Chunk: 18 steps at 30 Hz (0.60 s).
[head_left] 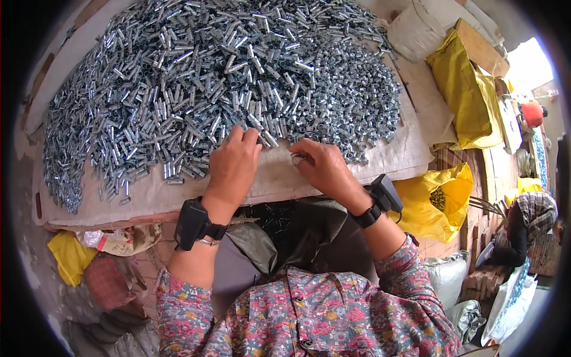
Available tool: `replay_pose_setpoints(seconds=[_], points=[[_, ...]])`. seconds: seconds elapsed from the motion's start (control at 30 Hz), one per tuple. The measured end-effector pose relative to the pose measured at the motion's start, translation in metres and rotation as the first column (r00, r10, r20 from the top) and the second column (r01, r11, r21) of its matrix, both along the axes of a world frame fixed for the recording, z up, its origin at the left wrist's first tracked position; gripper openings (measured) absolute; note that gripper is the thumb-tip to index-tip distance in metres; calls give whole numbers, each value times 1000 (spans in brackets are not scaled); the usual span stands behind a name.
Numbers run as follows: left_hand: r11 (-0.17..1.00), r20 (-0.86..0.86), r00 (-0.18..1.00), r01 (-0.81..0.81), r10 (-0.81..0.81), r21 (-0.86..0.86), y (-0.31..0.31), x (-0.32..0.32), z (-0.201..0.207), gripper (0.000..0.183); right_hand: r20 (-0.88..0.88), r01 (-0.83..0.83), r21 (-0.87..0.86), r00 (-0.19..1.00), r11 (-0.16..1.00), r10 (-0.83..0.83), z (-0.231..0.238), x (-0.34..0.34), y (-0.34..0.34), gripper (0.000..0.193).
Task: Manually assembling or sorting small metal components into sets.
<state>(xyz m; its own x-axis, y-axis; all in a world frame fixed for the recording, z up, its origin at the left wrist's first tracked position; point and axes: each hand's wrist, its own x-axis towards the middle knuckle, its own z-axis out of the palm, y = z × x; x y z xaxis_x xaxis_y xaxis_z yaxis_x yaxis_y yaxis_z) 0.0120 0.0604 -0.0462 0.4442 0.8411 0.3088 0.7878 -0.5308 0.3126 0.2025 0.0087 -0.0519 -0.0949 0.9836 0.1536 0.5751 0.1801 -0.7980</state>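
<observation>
A broad heap of shiny metal tubes covers the cloth-topped table in front of me, with short metal nut-like pieces massed at its right. My left hand is at the heap's near edge, its fingers bent and drawn together among the tubes; what lies under the fingertips is hidden. Just to the right, above the bare cloth strip, my right hand pinches a small metal piece between thumb and fingers. Only a glint of that piece shows, too little to tell its exact kind.
The table's near edge runs just before my lap, where a dark cloth hangs. An open yellow sack holding small parts stands at the right; another yellow sack is beyond. At far right a person crouches.
</observation>
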Motion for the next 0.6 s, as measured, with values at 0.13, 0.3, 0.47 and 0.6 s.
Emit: replay_pose_setpoints(seconds=[0.13, 0.3, 0.47, 0.6], points=[[1000, 35, 999, 28, -28, -14, 2, -7, -8, 13, -7, -11, 43, 1000, 999, 11, -5, 3, -2, 24], [995, 143, 990, -5, 20, -103, -10, -18, -17, 13, 2, -30, 7, 1000, 1000, 30, -5, 3, -6, 26], [897, 497, 841, 33, 213, -440, -39, -20, -8, 21, -52, -47, -30, 998, 998, 45, 5, -4, -12, 24], [709, 679, 625, 271, 385, -651, -61, -19, 7, 22, -438, -103, -241, 899, 965, -14, 3, -17, -24, 18]])
